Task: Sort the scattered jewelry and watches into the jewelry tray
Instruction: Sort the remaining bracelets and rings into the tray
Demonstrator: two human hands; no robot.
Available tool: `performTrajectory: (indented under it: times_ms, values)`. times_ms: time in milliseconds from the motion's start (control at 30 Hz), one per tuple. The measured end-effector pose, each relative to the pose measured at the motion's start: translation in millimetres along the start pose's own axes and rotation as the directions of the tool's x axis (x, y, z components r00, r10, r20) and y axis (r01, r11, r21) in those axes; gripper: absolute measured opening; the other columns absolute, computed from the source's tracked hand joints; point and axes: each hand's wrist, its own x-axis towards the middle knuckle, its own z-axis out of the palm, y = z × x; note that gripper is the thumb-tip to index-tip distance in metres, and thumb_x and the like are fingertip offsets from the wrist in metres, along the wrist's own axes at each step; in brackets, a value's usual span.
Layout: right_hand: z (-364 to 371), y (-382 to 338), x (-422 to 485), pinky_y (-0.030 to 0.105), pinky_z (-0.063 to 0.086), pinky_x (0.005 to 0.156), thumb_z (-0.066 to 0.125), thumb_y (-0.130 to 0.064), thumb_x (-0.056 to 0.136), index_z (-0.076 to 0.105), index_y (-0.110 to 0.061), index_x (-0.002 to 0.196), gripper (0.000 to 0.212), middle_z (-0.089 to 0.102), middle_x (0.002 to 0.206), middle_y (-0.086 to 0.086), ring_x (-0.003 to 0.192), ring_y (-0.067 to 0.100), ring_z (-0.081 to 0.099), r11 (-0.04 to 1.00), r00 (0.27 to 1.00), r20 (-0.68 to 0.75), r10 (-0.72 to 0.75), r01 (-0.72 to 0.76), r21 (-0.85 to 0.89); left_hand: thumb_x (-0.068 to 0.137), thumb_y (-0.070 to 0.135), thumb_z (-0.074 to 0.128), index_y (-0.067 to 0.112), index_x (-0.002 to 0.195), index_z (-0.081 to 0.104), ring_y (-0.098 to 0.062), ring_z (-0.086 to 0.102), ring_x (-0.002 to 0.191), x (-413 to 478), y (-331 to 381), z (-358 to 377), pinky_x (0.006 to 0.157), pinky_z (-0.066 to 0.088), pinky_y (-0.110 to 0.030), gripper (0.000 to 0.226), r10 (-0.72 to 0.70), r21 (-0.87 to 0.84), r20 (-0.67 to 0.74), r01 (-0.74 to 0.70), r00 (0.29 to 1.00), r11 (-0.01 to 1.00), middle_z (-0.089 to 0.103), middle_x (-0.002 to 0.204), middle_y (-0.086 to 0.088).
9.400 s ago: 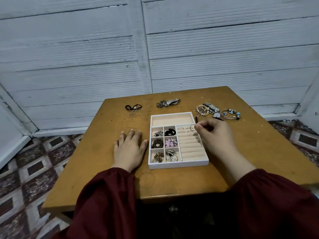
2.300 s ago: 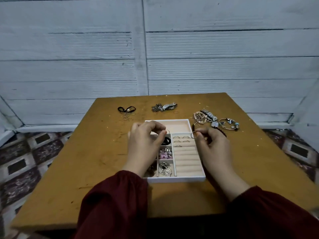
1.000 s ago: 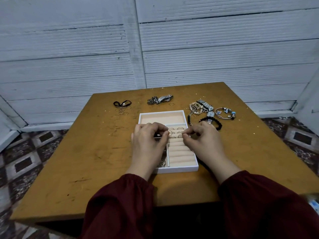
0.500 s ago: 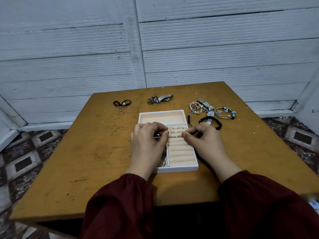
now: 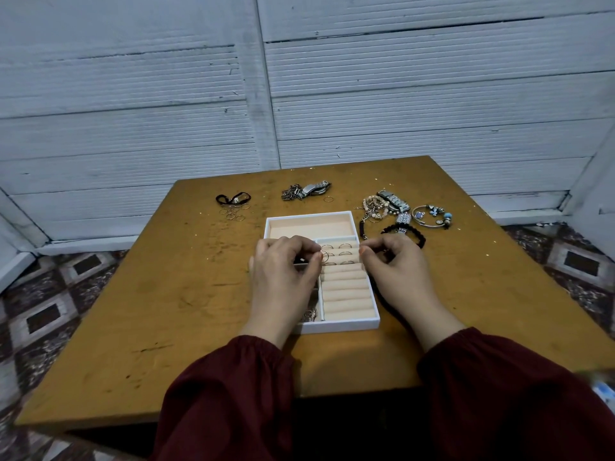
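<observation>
Ring-seating looks like the step in hand. The left hand point(image 5: 285, 268) has a narrow grip pinching a thin ring point(image 5: 324, 257) over the jewelry tray point(image 5: 339, 326). The right hand point(image 5: 396, 266) is curled at the tray's 3 o'clock edge; whether it holds anything cannot be told. Next, the ring probably needs pressing between the ring rolls point(image 5: 346, 294), whose 12 o'clock rows hold seated rings point(image 5: 336, 246). A watch point(image 5: 312, 189) and bracelets point(image 5: 429, 216) lie on the counter point(image 5: 186, 294) at 12 to 2 o'clock.

tray point(image 5: 339, 325) on table point(image 5: 166, 311), watch point(image 5: 312, 189) behind, bracelets point(image 5: 429, 217) right

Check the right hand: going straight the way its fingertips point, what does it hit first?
Right hand points left at the tray: likely its right wall first, then the ring rolls. If it's above the rim, depth unclear, the rolls come first.
</observation>
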Motion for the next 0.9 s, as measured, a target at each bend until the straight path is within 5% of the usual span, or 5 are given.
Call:
performTrajectory:
  times_ms: [167,333,733,900]
  values:
    - [-14,6,-6,0.038,0.045,0.089,0.057,-0.022,0.089,0.064,-0.026,0.109,0.021,0.056,0.102,-0.007,0.101,0.018,0.053,0.957,0.996,0.018,-0.086,0.088,-0.277,0.084,0.024,0.069,0.027,0.089,0.069,-0.014,0.046,0.098,-1,-1,1,0.083,0.038,-0.036,0.006,0.010,0.067,0.030,-0.012,1.000,0.998,0.052,0.076,0.023]
    - [-32,7,-22,0.035,0.033,0.094,0.048,-0.035,0.093,0.049,-0.030,0.132,0.039,0.050,0.129,-0.006,0.121,0.017,0.042,0.768,0.979,0.195,-0.062,0.172,-0.617,0.086,0.030,0.065,0.030,0.091,0.068,-0.015,0.043,0.099,1,-4,4,0.077,0.026,-0.029,0.005,0.033,0.187,0.059,-0.043,0.998,0.981,0.064,0.088,0.015]
    - [-35,9,-35,0.039,0.000,0.119,0.020,-0.051,0.098,0.012,-0.039,0.150,0.054,0.003,0.161,-0.007,0.148,0.016,-0.003,0.670,0.895,0.436,0.090,0.269,-0.692,0.082,0.029,0.071,0.025,0.087,0.070,-0.021,0.047,0.094,1,-4,10,0.074,0.021,-0.028,0.006,0.193,0.310,0.144,-0.229,0.971,0.923,0.067,0.083,0.012]
    - [-36,10,-34,0.038,-0.002,0.119,0.020,-0.046,0.100,0.013,-0.039,0.150,0.051,0.003,0.161,-0.007,0.148,0.016,-0.004,0.690,0.898,0.432,0.080,0.262,-0.675,0.076,0.023,0.076,0.023,0.081,0.069,-0.024,0.050,0.088,-1,-4,11,0.073,0.026,-0.031,0.009,0.241,0.333,0.136,-0.274,0.961,0.902,0.068,0.078,0.011]
